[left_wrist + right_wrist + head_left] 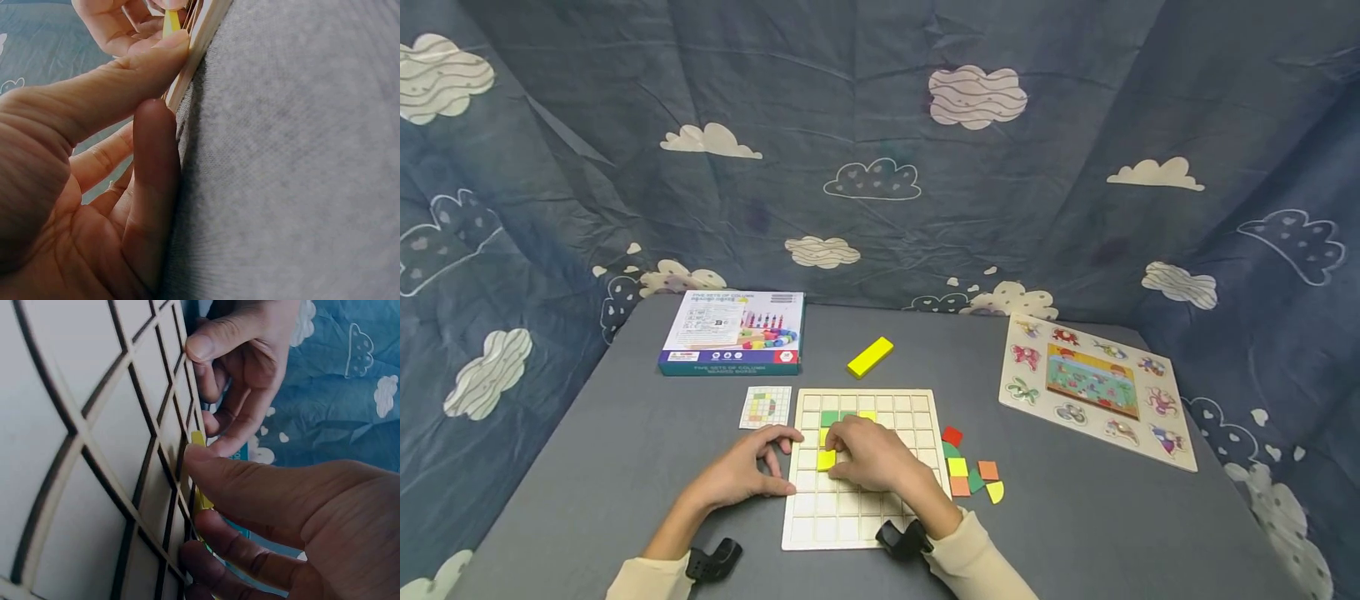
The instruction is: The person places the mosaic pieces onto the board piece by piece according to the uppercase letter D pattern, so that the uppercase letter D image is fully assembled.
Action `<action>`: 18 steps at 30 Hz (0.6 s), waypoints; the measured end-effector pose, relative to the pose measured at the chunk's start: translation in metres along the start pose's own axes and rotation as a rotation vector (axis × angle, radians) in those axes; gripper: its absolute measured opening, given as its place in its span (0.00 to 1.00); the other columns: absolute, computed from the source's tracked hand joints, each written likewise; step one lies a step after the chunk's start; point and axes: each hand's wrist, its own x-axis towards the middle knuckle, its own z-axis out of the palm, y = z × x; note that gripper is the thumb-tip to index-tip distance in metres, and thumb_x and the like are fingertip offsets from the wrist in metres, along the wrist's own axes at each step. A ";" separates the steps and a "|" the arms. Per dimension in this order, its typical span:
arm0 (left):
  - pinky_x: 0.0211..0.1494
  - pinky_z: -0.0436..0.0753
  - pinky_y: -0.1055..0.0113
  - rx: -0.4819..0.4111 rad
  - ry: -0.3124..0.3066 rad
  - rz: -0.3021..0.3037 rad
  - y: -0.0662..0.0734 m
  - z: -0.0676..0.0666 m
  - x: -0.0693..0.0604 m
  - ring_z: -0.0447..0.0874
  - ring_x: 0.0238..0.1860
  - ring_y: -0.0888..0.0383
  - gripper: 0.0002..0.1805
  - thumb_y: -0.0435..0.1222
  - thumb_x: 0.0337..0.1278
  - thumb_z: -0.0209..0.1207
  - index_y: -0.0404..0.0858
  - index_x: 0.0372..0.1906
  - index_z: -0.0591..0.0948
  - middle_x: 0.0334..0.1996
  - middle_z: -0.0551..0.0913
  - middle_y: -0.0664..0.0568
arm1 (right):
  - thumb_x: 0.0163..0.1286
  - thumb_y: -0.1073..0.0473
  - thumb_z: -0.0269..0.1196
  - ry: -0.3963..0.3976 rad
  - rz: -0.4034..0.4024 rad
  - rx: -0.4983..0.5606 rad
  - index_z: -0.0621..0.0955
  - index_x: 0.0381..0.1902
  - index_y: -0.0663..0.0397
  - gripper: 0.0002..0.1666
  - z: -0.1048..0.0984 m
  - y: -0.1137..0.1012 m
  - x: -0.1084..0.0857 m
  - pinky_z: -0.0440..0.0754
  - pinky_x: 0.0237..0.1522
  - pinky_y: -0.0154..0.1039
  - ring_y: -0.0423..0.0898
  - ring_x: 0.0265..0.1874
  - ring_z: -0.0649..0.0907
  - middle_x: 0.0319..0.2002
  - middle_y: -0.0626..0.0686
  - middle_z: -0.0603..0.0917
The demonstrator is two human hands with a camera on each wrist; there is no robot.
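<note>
Grey table point(625, 467) at lower frame: the left hand point(737, 471), loosely spread, steadies the board point(803, 531) while the right hand point(874, 454) pinches a yellow square point(825, 461) near lower centre, best aligned squarely before pressing flat.

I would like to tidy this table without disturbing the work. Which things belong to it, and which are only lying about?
Likely in use:
grid board, touched by the left hand
yellow tile, pinched by the right hand
loose tiles beside the grid board
small pattern card

Probably just lying about:
cardboard box
yellow stick
animal picture board
</note>
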 end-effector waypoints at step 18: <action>0.43 0.75 0.69 0.002 0.003 0.012 0.000 0.001 -0.001 0.80 0.29 0.60 0.35 0.33 0.45 0.76 0.35 0.61 0.75 0.44 0.76 0.45 | 0.53 0.59 0.77 0.020 0.052 -0.015 0.83 0.39 0.48 0.16 0.001 -0.003 0.001 0.73 0.30 0.32 0.36 0.29 0.75 0.32 0.43 0.80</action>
